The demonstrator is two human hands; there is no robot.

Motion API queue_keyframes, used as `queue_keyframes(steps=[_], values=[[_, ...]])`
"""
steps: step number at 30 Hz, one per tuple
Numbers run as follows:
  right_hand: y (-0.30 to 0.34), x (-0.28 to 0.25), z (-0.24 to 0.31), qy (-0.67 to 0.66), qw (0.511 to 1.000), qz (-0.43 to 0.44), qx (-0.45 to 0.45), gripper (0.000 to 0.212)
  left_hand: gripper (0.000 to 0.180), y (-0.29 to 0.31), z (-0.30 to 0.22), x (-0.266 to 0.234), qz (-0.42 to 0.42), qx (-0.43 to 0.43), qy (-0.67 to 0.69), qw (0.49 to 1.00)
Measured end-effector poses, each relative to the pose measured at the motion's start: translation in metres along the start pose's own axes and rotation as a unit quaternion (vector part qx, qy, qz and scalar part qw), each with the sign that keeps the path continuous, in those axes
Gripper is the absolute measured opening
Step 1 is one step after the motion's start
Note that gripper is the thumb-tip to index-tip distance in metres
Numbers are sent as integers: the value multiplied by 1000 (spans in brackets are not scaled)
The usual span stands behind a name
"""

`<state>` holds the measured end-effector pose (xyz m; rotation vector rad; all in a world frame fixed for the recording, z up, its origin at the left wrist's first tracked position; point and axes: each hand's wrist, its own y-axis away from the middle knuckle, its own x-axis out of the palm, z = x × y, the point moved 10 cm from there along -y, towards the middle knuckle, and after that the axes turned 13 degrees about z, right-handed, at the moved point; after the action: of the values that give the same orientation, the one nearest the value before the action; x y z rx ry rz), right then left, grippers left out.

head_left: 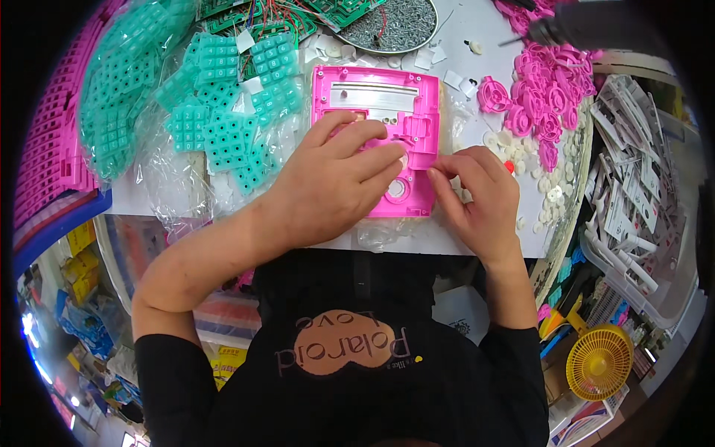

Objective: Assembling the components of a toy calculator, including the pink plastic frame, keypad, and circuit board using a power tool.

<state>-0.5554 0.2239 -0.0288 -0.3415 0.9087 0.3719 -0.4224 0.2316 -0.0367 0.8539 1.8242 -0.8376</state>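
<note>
Pink plastic makes up the open casing (418,130), which lies on the near middle of the white tabletop (530,240), its hollow side up, with a shiny metal strip (380,97) along its far part. Over its left side reaches the left hand (339,175), palm down, fingers half curled and slightly spread, their tips down inside the casing; whether they pinch some small part I cannot tell. At the casing's right edge is the right hand (477,197), thumb and forefinger drawn nearly together against the rim, the other fingers folded; what lies between those two tips is too small to make out.

Teal keypads (227,138) overlap in a loose pile to the left, near a clear bag (123,119) filled with more of them. Green circuit boards (279,30) with thin wires lie at the far left, beside a round dish (436,33) of screws. To the right are heaped pink ring-shaped parts (547,97), with small white discs (555,197) scattered on their near side.
</note>
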Motion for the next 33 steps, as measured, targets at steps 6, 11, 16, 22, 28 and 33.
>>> queue_keyframes(steps=[6,11,16,22,28,33], values=[[10,-10,-8,-6,1000,-2,5,14,41,7,-14,11,76,-6,-123,989],[4,-11,-10,-11,1000,-9,-8,14,46,11,-12,14,70,-14,-103,992],[-14,6,9,35,998,5,-59,19,50,20,-8,15,45,-17,-74,996],[-30,30,6,67,993,93,-10,13,51,22,-6,17,40,-24,-32,998],[-39,34,4,47,987,154,23,13,47,22,-5,16,27,-27,-24,999],[-37,27,19,64,992,106,-23,11,45,24,-5,15,18,-24,-15,999]])
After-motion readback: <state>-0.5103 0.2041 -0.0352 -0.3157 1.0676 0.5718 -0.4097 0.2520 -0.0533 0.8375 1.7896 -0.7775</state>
